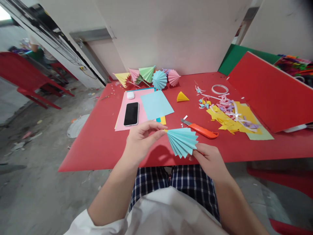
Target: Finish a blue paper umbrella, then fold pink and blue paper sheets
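Head: left hand (143, 138) opposite right hand (209, 158), blue fan (182, 142) between.

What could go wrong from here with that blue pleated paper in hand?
Two risks stand out. The orange utility knife lies just beyond the right hand with its blade exposed, so a careless reach might cut fingers or paper. The blue pleated paper is pinched at its tip by the left hand and at its outer edge by the right; squeezing or pulling could crush or tear the folds.
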Motion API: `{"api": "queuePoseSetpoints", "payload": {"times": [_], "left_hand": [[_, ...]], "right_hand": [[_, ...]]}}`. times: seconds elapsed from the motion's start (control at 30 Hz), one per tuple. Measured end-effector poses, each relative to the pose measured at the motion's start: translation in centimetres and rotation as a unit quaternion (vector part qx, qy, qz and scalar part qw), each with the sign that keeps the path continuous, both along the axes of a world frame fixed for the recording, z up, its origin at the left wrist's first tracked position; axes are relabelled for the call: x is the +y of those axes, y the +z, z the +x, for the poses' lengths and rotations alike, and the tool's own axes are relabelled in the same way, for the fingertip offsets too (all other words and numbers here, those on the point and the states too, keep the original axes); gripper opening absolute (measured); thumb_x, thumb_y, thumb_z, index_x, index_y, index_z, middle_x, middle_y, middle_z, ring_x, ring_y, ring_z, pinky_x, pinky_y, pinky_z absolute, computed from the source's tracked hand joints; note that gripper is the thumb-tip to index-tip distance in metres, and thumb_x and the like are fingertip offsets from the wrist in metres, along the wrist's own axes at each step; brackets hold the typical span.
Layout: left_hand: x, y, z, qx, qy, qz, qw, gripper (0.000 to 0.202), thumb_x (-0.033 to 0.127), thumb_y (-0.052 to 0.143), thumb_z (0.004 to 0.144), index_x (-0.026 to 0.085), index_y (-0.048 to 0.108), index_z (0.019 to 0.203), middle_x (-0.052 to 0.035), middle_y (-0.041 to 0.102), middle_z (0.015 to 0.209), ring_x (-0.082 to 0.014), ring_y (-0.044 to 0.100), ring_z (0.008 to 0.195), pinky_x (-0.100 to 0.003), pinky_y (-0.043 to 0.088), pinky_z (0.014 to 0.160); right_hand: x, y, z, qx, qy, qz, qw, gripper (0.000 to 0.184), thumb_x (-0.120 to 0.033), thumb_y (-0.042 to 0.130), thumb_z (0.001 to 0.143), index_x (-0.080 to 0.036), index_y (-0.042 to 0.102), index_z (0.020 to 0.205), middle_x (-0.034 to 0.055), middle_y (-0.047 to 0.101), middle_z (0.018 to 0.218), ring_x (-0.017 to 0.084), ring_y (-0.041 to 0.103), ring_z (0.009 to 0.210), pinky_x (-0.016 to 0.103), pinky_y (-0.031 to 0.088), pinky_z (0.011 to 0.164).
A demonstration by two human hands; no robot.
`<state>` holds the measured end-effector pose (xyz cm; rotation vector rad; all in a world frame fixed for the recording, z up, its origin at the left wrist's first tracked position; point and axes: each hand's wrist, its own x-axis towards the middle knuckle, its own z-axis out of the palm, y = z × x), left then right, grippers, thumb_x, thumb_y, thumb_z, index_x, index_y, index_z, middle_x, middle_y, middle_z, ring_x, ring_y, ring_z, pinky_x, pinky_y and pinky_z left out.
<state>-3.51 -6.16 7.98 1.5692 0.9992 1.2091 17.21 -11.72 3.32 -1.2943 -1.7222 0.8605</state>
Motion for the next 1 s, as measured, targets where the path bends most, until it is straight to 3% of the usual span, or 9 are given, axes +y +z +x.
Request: {"api": "queuePoseSetpoints", "payload": {"times": [0.27,0.5,0.7,1.0], "left_hand": [[-0.2,0.2,0.3,-0.047,-0.017,-0.069,0.996,0.002,0.021,0.069,0.074,0.021,0.067,0.075,0.0001,0.067,0.077,-0.0129,0.063,0.075,-0.023,0.051,0.07],[0.1,0.0,-0.1,-0.034,-0.013,-0.001,0.999,0.018,0.022,0.058,0.085,0.025,0.068,0.099,-0.0012,0.067,0.091,-0.0122,0.061,0.085,-0.021,0.048,0.077],[0.7,-0.5,0.5,-0.023,-0.042,0.013,0.999,0.018,0.021,0.059,0.084,0.028,0.069,0.097,-0.0003,0.065,0.094,-0.0112,0.059,0.088,-0.02,0.046,0.078],[1.5,-1.2,1.3,-0.121,-0.058,-0.043,0.99,0.007,0.02,0.068,0.076,0.025,0.072,0.08,0.0022,0.068,0.08,-0.0095,0.06,0.078,-0.018,0.047,0.072]], "right_hand": [[-0.3,0.1,0.1,0.013,0.009,-0.039,0.999,0.028,-0.017,0.044,0.085,-0.019,0.057,0.06,-0.0019,0.061,0.06,0.009,0.057,0.058,0.017,0.042,0.057],[-0.2,-0.8,0.0,0.162,0.019,-0.159,0.974,0.025,-0.023,0.046,0.083,-0.018,0.061,0.064,-0.0013,0.062,0.059,0.01,0.058,0.052,0.02,0.045,0.055],[0.3,-1.8,-0.6,0.244,0.038,-0.211,0.946,0.025,-0.032,0.053,0.081,-0.016,0.06,0.062,0.0009,0.064,0.059,0.011,0.058,0.047,0.023,0.045,0.051],[0.7,-2.7,-1.2,0.276,0.079,-0.239,0.928,0.027,-0.033,0.054,0.081,-0.016,0.06,0.062,0.0009,0.063,0.059,0.011,0.057,0.046,0.024,0.045,0.05]]}}
